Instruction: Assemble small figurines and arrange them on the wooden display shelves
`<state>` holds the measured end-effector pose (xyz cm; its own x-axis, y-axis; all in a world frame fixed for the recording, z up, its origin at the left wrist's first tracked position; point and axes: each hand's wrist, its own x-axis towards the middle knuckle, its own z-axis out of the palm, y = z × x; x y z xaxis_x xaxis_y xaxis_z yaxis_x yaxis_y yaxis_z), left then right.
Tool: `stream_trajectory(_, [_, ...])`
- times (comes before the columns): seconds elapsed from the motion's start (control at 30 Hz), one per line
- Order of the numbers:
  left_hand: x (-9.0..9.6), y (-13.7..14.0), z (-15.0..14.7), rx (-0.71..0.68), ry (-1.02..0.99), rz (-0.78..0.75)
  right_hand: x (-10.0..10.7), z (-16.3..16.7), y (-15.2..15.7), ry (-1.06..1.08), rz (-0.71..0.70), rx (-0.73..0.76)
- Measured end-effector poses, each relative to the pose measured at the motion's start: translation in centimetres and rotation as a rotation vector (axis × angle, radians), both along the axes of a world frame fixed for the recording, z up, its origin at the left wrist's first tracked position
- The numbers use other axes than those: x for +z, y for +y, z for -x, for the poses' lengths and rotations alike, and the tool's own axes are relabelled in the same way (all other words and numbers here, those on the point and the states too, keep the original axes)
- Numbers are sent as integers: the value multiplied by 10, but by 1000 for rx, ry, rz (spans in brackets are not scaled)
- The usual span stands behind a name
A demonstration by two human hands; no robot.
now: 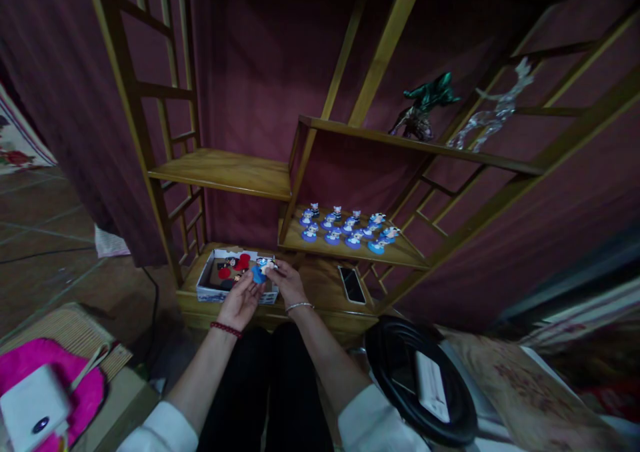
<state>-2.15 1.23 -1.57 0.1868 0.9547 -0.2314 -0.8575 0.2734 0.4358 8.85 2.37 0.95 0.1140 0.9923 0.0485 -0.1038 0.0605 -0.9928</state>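
Between my two hands is a small figurine (261, 270) on a blue base, with white and dark parts on top. My left hand (243, 301) holds its base from the left and below. The fingers of my right hand (287, 283) pinch it from the right. Just beneath them sits an open cardboard box (213, 295) with several red and dark small pieces inside; my hands partly cover its right end. On the low shelf (295, 241) ahead, several small figurines (333, 237) stand in rows, mostly on purple or blue bases.
A phone (353, 285) lies on the bottom board, right of my hands. Above are a green figure (425, 105) and a clear deer figure (493, 115) on the upper shelf (360, 132). Near my right knee is a black ring-shaped object (373, 352); a white device (35, 402) lies at lower left.
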Motion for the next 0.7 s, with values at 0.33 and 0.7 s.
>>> stream_trajectory(0.33, [8,-15,-11,-2,-42,-22,1,-16,-10,13,-94,13])
stream_trajectory(0.7, [10,-18,-28,-55,45,-80,6,-35,-14,-24,-75,32])
